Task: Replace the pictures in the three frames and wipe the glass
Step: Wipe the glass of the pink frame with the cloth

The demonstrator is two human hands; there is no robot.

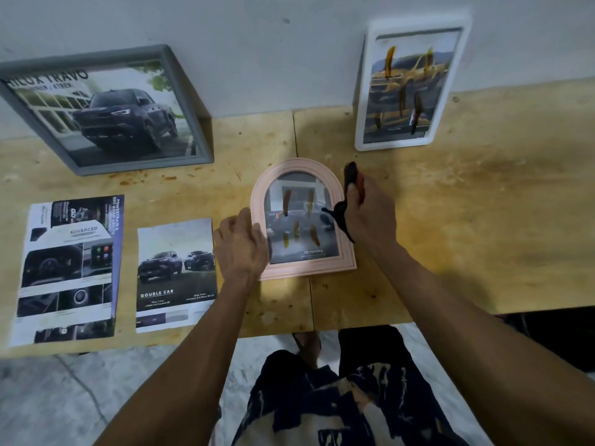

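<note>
While the left hand (240,246) steadies the pink arched frame (302,217) lying flat mid-table at its nine o'clock edge, the right hand (367,210), fingers curled round a dark cloth (349,188), hovers at three o'clock; the smeared glass looks fragile, so hold the rigid rim.

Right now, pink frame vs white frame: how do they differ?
The pink frame has an arched top; the white frame is rectangular with rounded corners. The pink frame lies flat on the table, with the left hand on its left edge; the white frame stands propped against the wall, untouched. The pink frame's picture is a dark vehicle; the white frame's is a yellow truck. Both glasses carry orange-brown smears.
</note>
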